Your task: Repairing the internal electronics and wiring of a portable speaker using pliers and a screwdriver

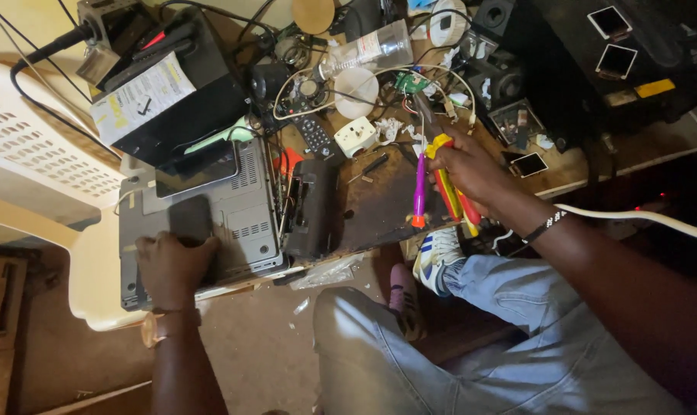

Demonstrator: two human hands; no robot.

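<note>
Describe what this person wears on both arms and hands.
Both forearms are bare, with no sleeves in view, and neither hand is gloved. The left hand has a wristwatch with a round copper-coloured case and a brown band. The right hand has a thin dark bracelet with small white marks at the wrist. No rings can be made out on either hand.

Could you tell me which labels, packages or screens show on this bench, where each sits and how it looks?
White paper label with a yellow patch: stuck on the black box, upper left, rectangular.
Two small glossy screen panels: upper right on a dark unit, squarish, pale-framed.
Small dark screen panel: on the wooden bench beyond the right hand.
</note>
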